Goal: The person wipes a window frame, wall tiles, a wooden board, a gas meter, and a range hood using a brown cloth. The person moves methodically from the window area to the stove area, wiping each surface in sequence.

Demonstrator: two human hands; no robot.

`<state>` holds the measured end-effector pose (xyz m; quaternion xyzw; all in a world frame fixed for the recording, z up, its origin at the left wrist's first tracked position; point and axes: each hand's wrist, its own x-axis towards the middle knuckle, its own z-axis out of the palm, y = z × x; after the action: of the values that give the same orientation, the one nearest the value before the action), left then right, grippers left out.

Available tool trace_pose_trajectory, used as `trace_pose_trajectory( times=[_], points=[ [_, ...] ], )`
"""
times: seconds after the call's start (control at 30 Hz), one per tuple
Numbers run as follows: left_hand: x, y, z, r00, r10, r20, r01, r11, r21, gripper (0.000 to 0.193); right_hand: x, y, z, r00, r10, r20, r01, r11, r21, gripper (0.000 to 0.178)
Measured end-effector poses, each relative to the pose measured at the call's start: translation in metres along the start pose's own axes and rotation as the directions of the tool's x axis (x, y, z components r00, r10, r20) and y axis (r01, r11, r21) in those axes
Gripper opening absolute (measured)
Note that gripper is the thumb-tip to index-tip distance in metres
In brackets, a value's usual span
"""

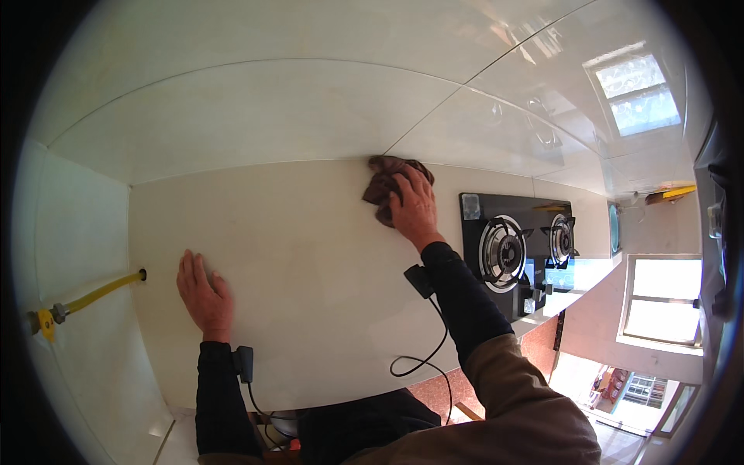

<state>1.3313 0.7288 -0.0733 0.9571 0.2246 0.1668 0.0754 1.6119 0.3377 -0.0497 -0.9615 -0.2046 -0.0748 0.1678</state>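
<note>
A crumpled dark brown cloth (381, 186) lies against the back edge of the pale countertop (310, 263), where it meets the tiled wall. My right hand (416, 208) presses down on the cloth, its fingers curved over it. Over at the left, my left hand (204, 298) rests flat on the countertop with its fingers stretched out and nothing in it. A small black device with a cable is strapped at each wrist.
Right of the cloth sits a black gas hob (508, 248) with two burners. A yellow gas hose (105, 291) runs from a valve on the left wall into a hole in the countertop. Glossy tiles (287, 108) rise behind. A window (664, 298) stands far right.
</note>
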Motion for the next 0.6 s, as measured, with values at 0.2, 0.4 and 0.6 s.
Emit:
trace_pose_trajectory(
  times=[0.2, 0.4, 0.6],
  points=[
    [0.002, 0.0, -0.001, 1.0, -0.01, 0.006, 0.01, 1.0, -0.028, 0.049, -0.01, 0.067, -0.021, 0.993, 0.097, -0.07, -0.099, 0.994, -0.037, 0.047],
    [0.004, 0.001, -0.003, 1.0, 0.006, 0.006, -0.006, 0.999, -0.041, 0.049, -0.051, 0.028, -0.014, 0.969, 0.24, -0.064, -0.243, 0.97, -0.03, 0.047],
    [0.003, 0.0, -0.002, 1.0, 0.008, 0.012, -0.007, 0.998, -0.068, 0.05, -0.127, -0.059, -0.015, 0.998, 0.049, 0.035, -0.05, 0.998, 0.025, 0.048]
  ],
)
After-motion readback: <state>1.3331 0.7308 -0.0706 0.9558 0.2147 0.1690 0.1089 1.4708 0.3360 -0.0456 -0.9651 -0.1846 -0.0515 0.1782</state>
